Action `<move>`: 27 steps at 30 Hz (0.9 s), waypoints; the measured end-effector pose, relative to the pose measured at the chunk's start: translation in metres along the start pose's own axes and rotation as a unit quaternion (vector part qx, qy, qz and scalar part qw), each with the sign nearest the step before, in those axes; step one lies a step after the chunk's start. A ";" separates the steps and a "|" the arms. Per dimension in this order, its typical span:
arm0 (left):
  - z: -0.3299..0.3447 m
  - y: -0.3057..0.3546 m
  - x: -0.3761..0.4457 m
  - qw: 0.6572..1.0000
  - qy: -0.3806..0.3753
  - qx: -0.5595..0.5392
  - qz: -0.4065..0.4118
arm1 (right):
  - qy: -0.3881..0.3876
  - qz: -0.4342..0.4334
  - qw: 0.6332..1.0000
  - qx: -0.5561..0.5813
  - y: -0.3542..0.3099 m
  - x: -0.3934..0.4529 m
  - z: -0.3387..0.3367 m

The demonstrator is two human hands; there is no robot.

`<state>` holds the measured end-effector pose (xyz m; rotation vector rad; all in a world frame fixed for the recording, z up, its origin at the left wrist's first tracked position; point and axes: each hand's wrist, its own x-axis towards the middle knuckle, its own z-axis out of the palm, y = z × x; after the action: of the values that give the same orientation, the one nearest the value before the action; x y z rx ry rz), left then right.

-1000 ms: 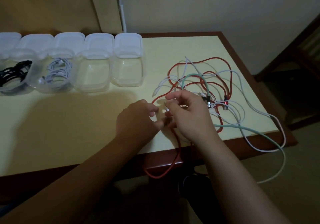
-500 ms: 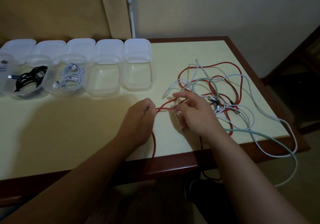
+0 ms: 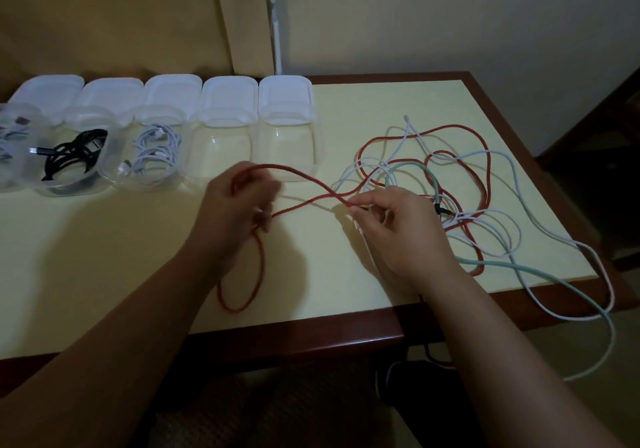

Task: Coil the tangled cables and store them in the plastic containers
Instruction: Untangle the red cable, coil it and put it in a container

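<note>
Leftward has gone the left hand [image 3: 239,201], grip curled round the red cable [image 3: 301,177]; right hand [image 3: 391,225] pinches it.

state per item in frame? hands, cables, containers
left hand: grips red cable, loop hanging below
right hand: pinches red cable
red cable: partly pulled free
green cable: tangled, trails off table
white cables: tangled
two right containers: open, empty
black cable: stored
</note>
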<state>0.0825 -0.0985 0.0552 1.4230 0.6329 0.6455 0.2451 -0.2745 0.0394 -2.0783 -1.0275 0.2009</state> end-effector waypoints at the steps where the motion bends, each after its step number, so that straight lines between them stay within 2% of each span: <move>1: 0.007 -0.004 -0.003 0.998 -0.039 0.035 0.024 | 0.007 -0.020 1.000 0.000 -0.003 -0.001 0.001; 3: 0.021 -0.014 -0.013 0.991 -0.101 0.074 0.048 | 0.005 -0.067 0.998 -0.009 -0.008 -0.003 0.002; 4: 0.030 -0.018 -0.017 0.989 -0.100 0.088 0.072 | -0.006 -0.089 0.996 -0.014 -0.010 -0.004 0.004; 6: 0.042 -0.024 -0.021 0.989 -0.056 0.097 0.096 | -0.024 -0.116 0.993 -0.022 -0.013 -0.005 0.006; 10: 0.044 -0.016 -0.013 0.998 0.001 0.040 0.052 | -0.033 -0.114 0.993 -0.003 -0.011 -0.004 0.008; 13: 0.037 -0.001 -0.004 0.995 0.050 -0.085 -0.018 | -0.053 -0.064 0.996 0.020 -0.004 -0.002 0.006; 16: 0.020 0.010 0.007 0.944 0.123 -0.288 -0.107 | -0.032 -0.029 0.999 0.007 0.003 -0.001 0.002; 17: 0.011 0.011 0.011 0.932 0.138 -0.313 -0.119 | -0.024 -0.025 0.999 0.005 0.004 -0.001 0.001; 18: 0.003 0.010 0.014 0.937 0.144 -0.297 -0.117 | -0.021 -0.024 0.999 0.007 0.003 -0.001 0.000; 19: -0.003 0.008 0.018 0.957 0.139 -0.234 -0.097 | -0.021 -0.024 0.999 0.009 0.001 -0.002 0.000; 21: -0.010 0.000 0.020 0.994 0.107 0.008 -0.006 | -0.024 -0.025 0.999 0.013 -0.003 -0.005 0.002; 23: -0.008 -0.010 0.019 0.968 0.045 0.238 0.061 | -0.028 -0.016 0.999 0.030 -0.007 -0.006 0.003; 25: -0.004 -0.021 0.013 0.928 -0.012 0.368 0.052 | -0.022 -0.001 0.998 0.056 -0.008 -0.006 0.004; 27: 0.001 -0.030 0.009 0.890 -0.021 0.452 0.057 | -0.008 0.007 0.997 0.079 -0.011 -0.005 0.004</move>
<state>0.0907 -0.0938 0.0254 2.3486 0.8743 0.4058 0.2336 -0.2725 0.0437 -1.9447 -0.9747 0.2977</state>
